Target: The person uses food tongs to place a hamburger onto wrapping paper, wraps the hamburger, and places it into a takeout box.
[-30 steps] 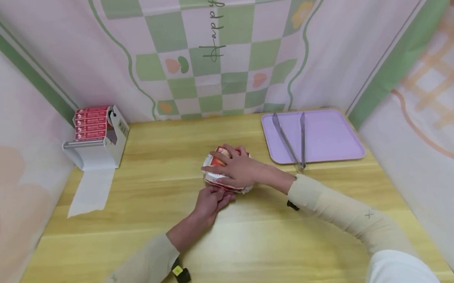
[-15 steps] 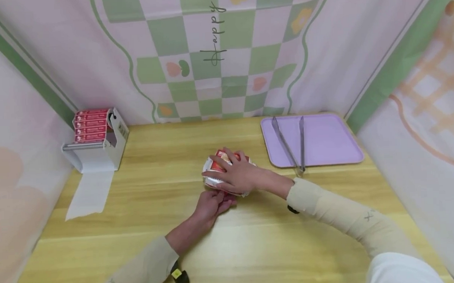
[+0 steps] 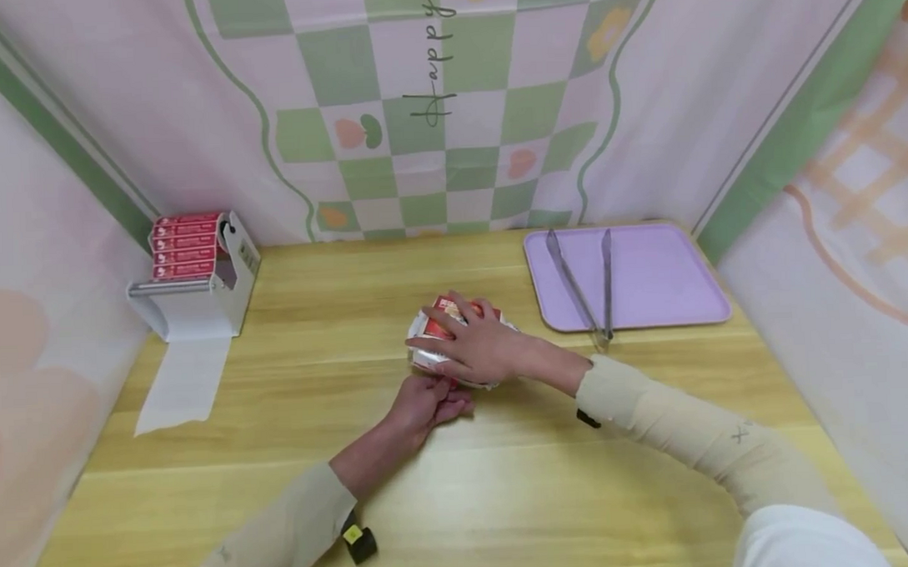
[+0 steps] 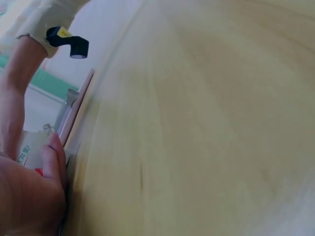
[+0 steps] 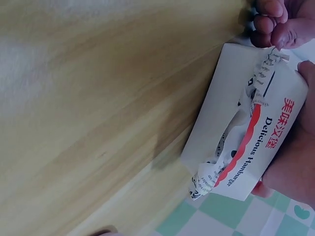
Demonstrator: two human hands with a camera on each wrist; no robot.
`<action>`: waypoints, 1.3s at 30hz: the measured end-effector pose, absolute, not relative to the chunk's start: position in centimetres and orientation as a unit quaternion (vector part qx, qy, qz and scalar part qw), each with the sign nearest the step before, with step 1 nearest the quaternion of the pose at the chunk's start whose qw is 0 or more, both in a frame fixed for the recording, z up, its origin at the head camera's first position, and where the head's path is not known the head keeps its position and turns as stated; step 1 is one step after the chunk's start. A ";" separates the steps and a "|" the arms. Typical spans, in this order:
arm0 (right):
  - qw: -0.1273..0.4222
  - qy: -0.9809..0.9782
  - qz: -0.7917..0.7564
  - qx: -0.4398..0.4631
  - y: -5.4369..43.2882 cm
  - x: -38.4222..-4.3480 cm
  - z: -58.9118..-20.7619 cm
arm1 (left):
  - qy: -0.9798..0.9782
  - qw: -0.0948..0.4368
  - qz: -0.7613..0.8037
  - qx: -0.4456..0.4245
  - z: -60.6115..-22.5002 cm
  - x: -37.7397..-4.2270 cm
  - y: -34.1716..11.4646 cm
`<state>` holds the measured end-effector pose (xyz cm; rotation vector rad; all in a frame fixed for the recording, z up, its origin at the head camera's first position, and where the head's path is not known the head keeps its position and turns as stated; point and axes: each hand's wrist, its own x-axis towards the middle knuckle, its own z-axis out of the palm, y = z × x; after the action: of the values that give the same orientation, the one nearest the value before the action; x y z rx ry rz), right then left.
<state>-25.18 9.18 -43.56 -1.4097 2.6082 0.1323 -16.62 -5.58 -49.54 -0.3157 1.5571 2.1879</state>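
Observation:
A white and red hamburger box (image 3: pixel 426 359) stands on the wooden table, marked "Delicious Hamburger" on its side in the right wrist view. Printed wrapping paper (image 5: pixel 265 73) pokes out along the gap under its lid. My right hand (image 3: pixel 480 343) presses on the lid from above with its fingers spread. At the near left corner, my left hand (image 3: pixel 419 411) has thumb and curled fingers pinching the box's edge; whether paper is caught too I cannot tell. The left wrist view shows the left hand (image 4: pixel 32 194) low beside the table, with most of the box hidden.
A purple tray (image 3: pixel 664 276) at the back right carries metal tongs (image 3: pixel 607 286), whose joined end overhangs the near rim. At the back left stands a white dispenser (image 3: pixel 200 313) with red labels (image 3: pixel 186 247) and a pale strip (image 3: pixel 183 385) trailing onto the table. Patterned cloth (image 3: pixel 419 143) surrounds the table.
The head view has shifted slightly. Both hands keep nearly the same places on the hamburger box, which stays where it was.

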 end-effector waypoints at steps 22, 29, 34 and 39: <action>0.105 0.877 -0.025 -0.468 10.5 -25.5 -44.1 | 0.558 0.270 0.782 -0.064 -49.5 -17.5 -5.5; 0.174 0.860 -0.067 -0.475 10.1 -25.9 -42.7 | 0.545 0.262 0.791 -0.090 -49.7 -16.8 -5.7; 0.178 0.862 -0.054 -0.472 9.6 -26.0 -42.2 | 0.536 0.250 0.802 -0.086 -49.5 -16.8 -5.7; 0.165 0.864 -0.041 -0.474 9.2 -26.5 -42.1 | 0.538 0.236 0.804 -0.093 -49.2 -17.1 -5.9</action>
<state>-26.52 9.22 -42.10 -1.3511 2.4616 -0.1174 -17.12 -5.87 -49.17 -0.2541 1.4765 2.2036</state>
